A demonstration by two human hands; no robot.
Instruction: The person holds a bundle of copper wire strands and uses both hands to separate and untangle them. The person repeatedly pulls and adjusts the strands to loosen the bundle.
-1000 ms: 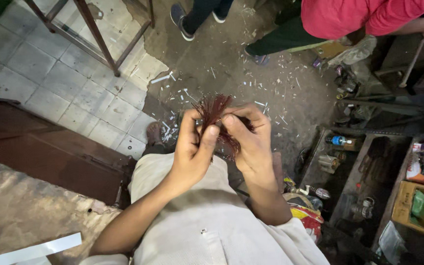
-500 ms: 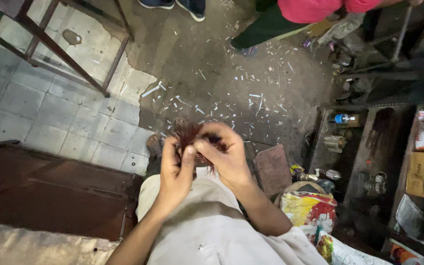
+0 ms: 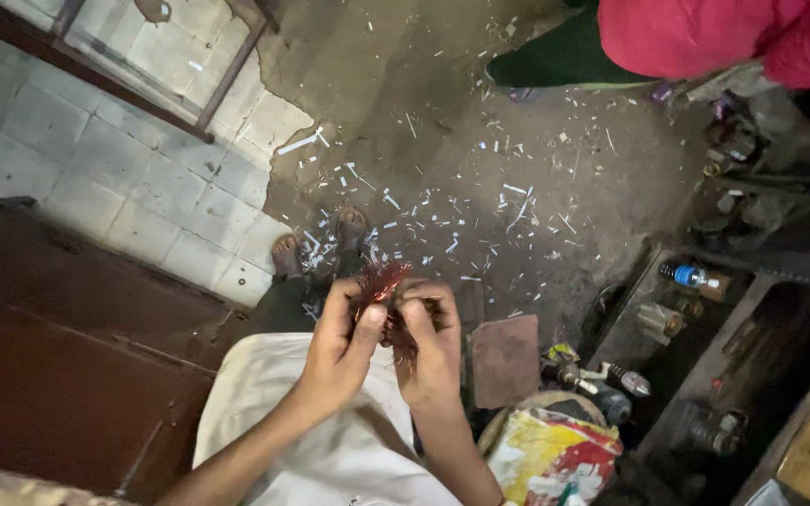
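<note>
Left hand (image 3: 337,339) and right hand (image 3: 429,342) both pinch a frayed, reddish copper wire bundle (image 3: 382,281).

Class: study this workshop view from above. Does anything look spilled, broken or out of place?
Yes: pale offcuts lie strewn across the dirt floor, and the tiled floor ends in a ragged broken edge.

Pale cream garment, bare forearms, sandals

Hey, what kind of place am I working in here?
Probably a small repair or winding workshop: both hands work a bundle of reddish copper-like wire, white clippings litter the dirt floor, and metal parts crowd a shelf.
</note>
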